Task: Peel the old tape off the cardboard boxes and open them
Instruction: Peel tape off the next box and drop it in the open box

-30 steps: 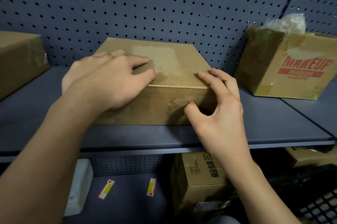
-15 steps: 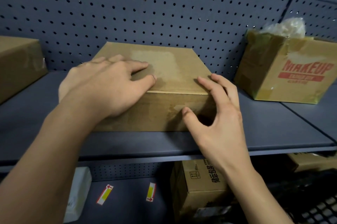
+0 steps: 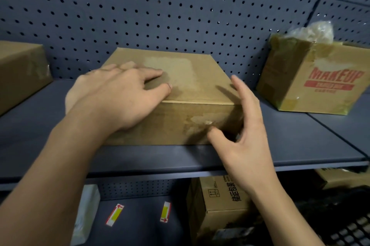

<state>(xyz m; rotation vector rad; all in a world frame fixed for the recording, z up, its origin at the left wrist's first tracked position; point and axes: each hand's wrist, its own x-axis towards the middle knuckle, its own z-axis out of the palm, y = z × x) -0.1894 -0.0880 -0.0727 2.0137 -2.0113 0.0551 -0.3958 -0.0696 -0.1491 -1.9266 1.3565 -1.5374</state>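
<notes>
This looks like a shop stockroom or retail storage aisle. A dark blue metal shelf (image 3: pixel 300 141) backed by a perforated pegboard panel (image 3: pixel 180 5), the kind used for store displays, carries a taped cardboard box (image 3: pixel 186 69) and a carton printed MAKEUP (image 3: pixel 324 93). A carton with shipping marks (image 3: pixel 216 195) sits on the lower shelf (image 3: pixel 140 227) near arrow stickers (image 3: pixel 115 214).

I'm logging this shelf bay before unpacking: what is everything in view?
centre box: 1, brown, upper shelf, middle
left box: 1, brown, upper shelf, left edge
MAKEUP box: 1, brown, red print, upper shelf, right
plastic wrap: 1, pale translucent, poking from MAKEUP box
printed box: 1, brown, black print, lower shelf
far box: 1, brown, lower shelf, right, partly hidden
white box: 1, white, lower shelf, left
arrow labels: 2, white-red-yellow, lower shelf
pegboard: 1, dark blue-grey, behind
left hand: 1, flat on centre box top
right hand: 1, at centre box's right front corner
</notes>
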